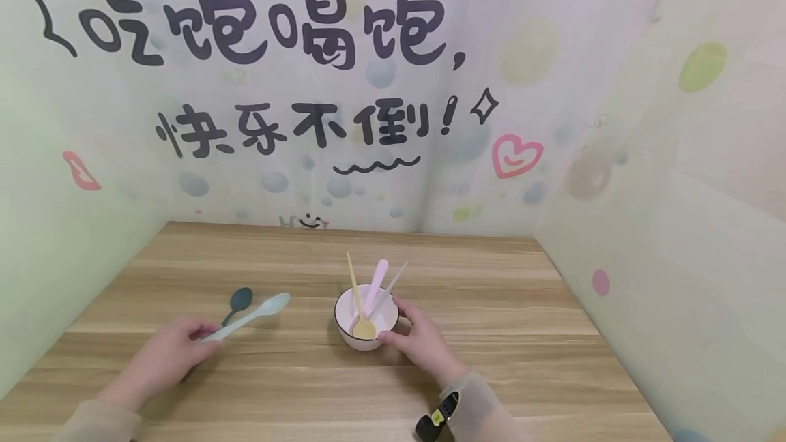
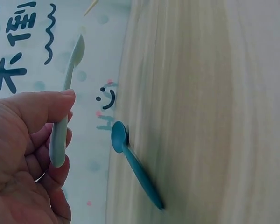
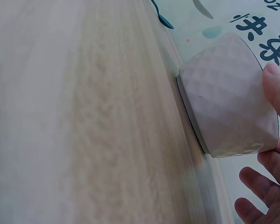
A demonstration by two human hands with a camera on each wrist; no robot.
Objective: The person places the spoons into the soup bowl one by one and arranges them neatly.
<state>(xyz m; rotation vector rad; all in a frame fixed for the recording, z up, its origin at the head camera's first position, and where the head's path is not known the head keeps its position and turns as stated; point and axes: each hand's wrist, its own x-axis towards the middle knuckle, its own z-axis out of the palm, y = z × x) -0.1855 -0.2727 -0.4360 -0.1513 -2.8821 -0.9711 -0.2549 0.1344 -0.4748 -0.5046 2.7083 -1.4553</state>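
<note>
In the head view, my left hand pinches a pale mint spoon by its handle, between thumb and fingers, its scoop pointing right. Behind that spoon, a dark teal spoon lies on the table; the left wrist view shows the teal spoon whole. My right hand grips the right side of a pink bowl with a dark rim, thumb near the front edge. The bowl holds a yellow spoon with its scoop up, a pink-handled utensil and a thin whitish handle, their lower ends hidden.
The wood-grain table reaches back to a wall printed with dark lettering and coloured dots. Side walls stand to left and right. A black strap device sits at my right wrist.
</note>
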